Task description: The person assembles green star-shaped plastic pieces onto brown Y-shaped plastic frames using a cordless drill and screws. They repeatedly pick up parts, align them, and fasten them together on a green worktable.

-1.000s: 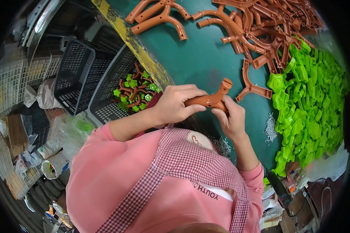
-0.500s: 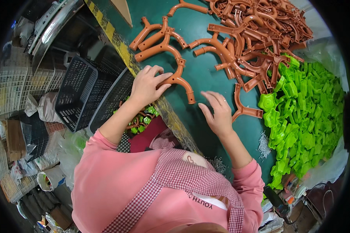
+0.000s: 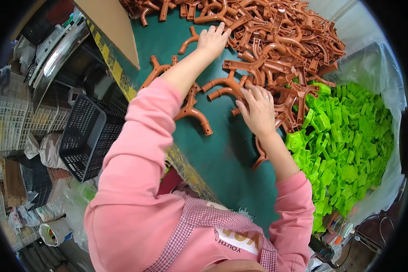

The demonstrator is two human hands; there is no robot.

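Observation:
My left hand [image 3: 214,41] is stretched out to the far side of the table, its fingers extended at the edge of a heap of brown plastic branch-shaped pieces [image 3: 299,38]. Just left of its fingers lies a forked brown piece [image 3: 189,43]. My right hand [image 3: 259,111] rests at the heap's near edge, fingers long and thumb apart, beside a curved forked piece [image 3: 229,82] that its fingertips seem to touch. Under my left forearm lies a Y-shaped brown piece [image 3: 197,117], partly hidden by the sleeve.
Bright green plastic parts [image 3: 349,149] are heaped at the right, next to clear plastic sheeting [image 3: 371,68]. A cardboard sheet [image 3: 115,27] stands at the far left of the green tabletop [image 3: 222,158]. Dark crates [image 3: 84,136] stand beyond the yellow-marked table edge [image 3: 115,70].
My left hand has left the joined brown pieces and reached far forward to the heap. My right hand has moved forward to the heap's near edge. The view has shifted.

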